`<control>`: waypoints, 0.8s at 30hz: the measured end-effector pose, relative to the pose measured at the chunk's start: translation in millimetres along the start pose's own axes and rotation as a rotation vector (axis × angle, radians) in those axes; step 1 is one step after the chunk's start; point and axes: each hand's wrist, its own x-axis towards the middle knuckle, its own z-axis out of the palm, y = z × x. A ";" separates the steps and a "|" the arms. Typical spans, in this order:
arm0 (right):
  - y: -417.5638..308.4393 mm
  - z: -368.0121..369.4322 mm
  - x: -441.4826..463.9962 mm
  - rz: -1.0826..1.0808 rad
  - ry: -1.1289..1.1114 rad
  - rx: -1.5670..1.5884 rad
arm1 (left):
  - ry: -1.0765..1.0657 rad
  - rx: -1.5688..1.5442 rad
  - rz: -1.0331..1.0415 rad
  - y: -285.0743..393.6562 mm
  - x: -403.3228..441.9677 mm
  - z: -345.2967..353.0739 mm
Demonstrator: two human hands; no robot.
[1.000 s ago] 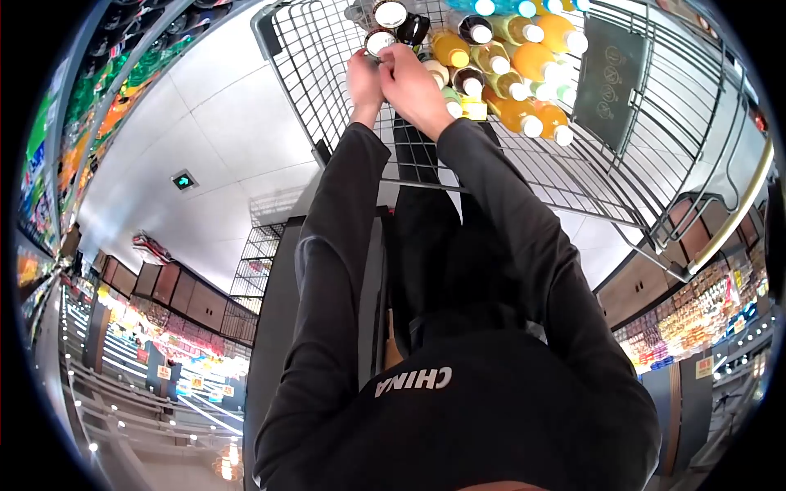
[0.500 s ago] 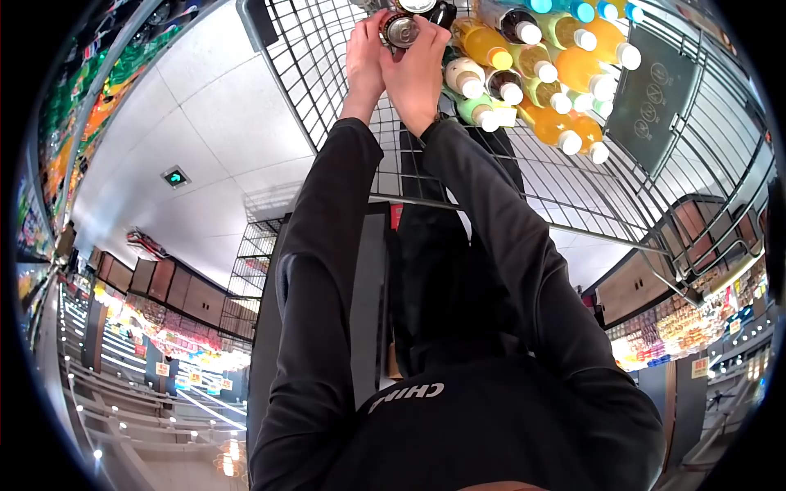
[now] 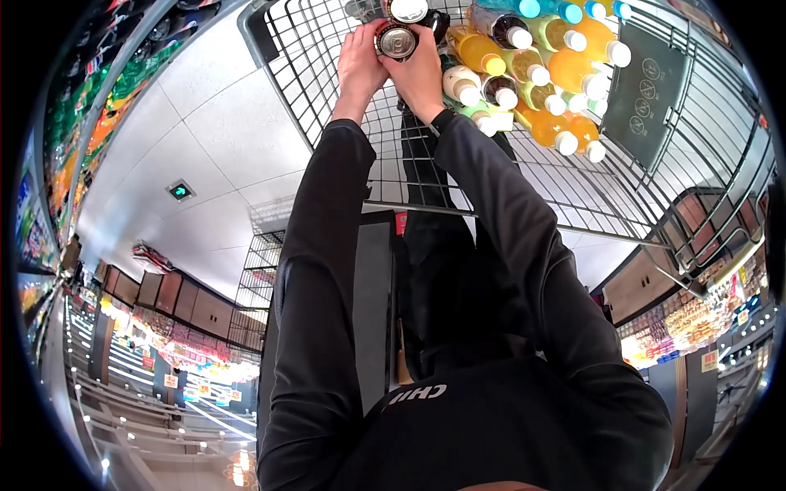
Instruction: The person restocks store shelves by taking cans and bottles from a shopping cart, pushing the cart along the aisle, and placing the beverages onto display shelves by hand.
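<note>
A dark drink can (image 3: 398, 42) with a silver top and pull tab is upright between my two hands, inside a wire shopping cart (image 3: 323, 106). My left hand (image 3: 360, 69) is closed against the can's left side. Round its right side curl the fingers of my right hand (image 3: 417, 80). Just beyond the held can stands another can (image 3: 408, 10) with a pale top. To the right lie several bottles, among them an orange drink bottle (image 3: 477, 51) with a yellow cap and a white-capped cream bottle (image 3: 463, 84). My hands hide the can's lower part.
A dark panel (image 3: 647, 98) is fixed at the cart's right side. Shelves of bottled drinks (image 3: 90, 106) run along the left edge. A green arrow sign (image 3: 179, 191) is set in the tiled floor. Wooden cabinets (image 3: 184, 295) and lit store displays show farther off.
The held can and both hands appear slightly lower and to the left, and more of the can's top shows. The cart and bottles have shifted only slightly in view.
</note>
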 end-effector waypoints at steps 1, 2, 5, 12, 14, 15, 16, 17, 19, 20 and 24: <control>-1.1 1.1 0.4 -0.022 0.007 -0.004 | -0.004 -0.003 0.005 -0.2 0.6 -1.8; -2.3 1.7 0.3 -0.043 0.013 -0.008 | -0.009 -0.006 0.009 0.4 -0.4 -3.6; -6.0 -2.3 -11.1 -0.048 0.002 0.008 | 0.012 -0.049 -0.010 10.5 -11.4 -13.0; -55.1 -51.2 -59.1 0.047 -0.059 0.021 | -0.043 -0.162 -0.076 60.6 -52.8 -56.8; -69.1 -72.0 -79.5 -0.082 -0.052 0.085 | -0.013 -0.174 -0.031 77.6 -69.6 -69.6; -72.0 -77.7 -89.8 -0.128 -0.030 0.037 | -0.036 -0.208 -0.053 89.1 -82.1 -80.8; -87.6 -89.5 -100.4 -0.152 -0.024 0.091 | -0.045 -0.237 -0.063 102.3 -87.9 -93.4; -97.2 -101.9 -108.6 -0.092 -0.076 0.127 | -0.059 -0.255 -0.063 113.6 -94.7 -101.9; -116.9 -126.2 -121.5 -0.025 -0.160 0.210 | -0.090 -0.291 -0.044 130.1 -108.4 -117.7; -126.0 -140.0 -128.6 -0.013 -0.193 0.252 | -0.110 -0.312 -0.027 137.0 -115.9 -124.0; -146.5 -188.7 -147.2 -0.111 -0.252 0.277 | -0.204 -0.313 -0.030 180.4 -142.4 -163.5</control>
